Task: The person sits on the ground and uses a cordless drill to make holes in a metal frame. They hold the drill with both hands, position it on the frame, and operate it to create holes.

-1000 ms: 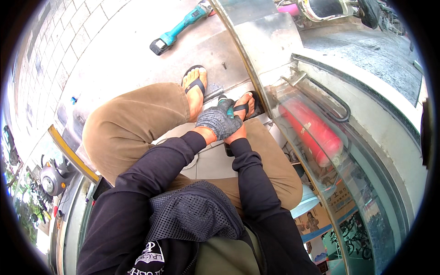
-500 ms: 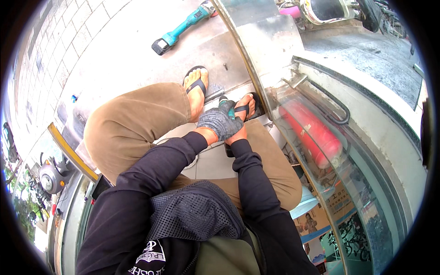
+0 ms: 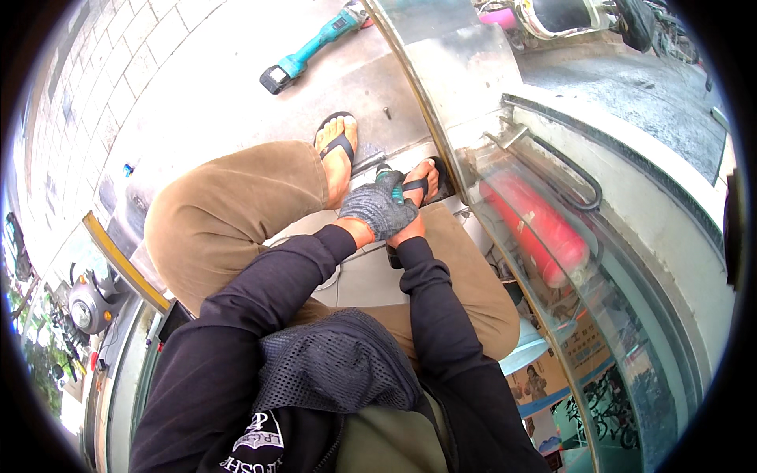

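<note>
My left hand (image 3: 374,211), in a grey knitted glove, is closed over a teal-and-black power drill (image 3: 398,194) low between my feet. The drill's dark nose points away from me, toward the metal strip at the doorway floor. Under and beside the left one is my right hand (image 3: 408,229); only its bare wrist side shows clearly, and its fingers are hidden. Just right of the drill is my right foot (image 3: 420,183) in a black flip-flop. My left foot (image 3: 337,142) stands farther off to the left.
A teal angle grinder (image 3: 315,49) lies on the ground ahead, and a small bolt (image 3: 386,113) nearer. On the right, a metal-edged glass door (image 3: 430,102) stands in front of a red fire extinguisher (image 3: 536,229). A yellow-edged door frame (image 3: 126,264) is at left.
</note>
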{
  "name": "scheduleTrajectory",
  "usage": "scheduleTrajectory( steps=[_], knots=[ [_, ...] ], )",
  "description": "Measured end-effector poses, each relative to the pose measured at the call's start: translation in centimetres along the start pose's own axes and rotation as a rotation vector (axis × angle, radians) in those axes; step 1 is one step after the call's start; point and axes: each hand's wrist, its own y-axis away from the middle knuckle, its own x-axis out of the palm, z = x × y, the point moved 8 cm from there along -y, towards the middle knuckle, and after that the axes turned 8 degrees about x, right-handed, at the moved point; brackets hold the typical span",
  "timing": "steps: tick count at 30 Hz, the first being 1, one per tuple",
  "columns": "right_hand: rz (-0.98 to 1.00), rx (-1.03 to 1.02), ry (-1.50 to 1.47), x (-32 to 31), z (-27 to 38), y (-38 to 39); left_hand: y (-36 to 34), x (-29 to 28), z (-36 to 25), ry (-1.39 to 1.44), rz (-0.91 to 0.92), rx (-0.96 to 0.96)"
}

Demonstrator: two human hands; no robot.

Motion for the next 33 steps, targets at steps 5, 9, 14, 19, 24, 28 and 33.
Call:
scheduleTrajectory(
  steps=[5,9,14,19,24,28,33],
  knots=[
    [0.015,0.066,0.042,-1.1,1.5,0.8,0.2,-0.2,-0.1,0.004,-0.012,-0.012],
    [-0.004,0.036,0.032,-0.5,0.5,0.5,0.2,-0.2,-0.2,0.002,-0.017,0.002],
    [-0.007,-0.017,0.039,0.2,0.0,-0.1,0.2,-0.1,-0.2,-0.01,-0.023,0.003],
    [0.001,0.027,0.003,-0.1,0.1,0.2,0.4,-0.3,-0.5,-0.004,-0.018,0.021],
    [-0.006,-0.011,0.019,0.3,-0.1,-0.1,0.2,0.1,0.0,-0.003,-0.048,0.035],
    [-0.042,-0.009,0.035,0.4,-0.6,-0.2,0.3,-0.2,-0.4,0.001,-0.048,0.04],
    [-0.035,0.005,-0.009,0.2,-0.5,-0.1,0.2,-0.1,-0.2,-0.007,-0.055,0.044]
  ],
)
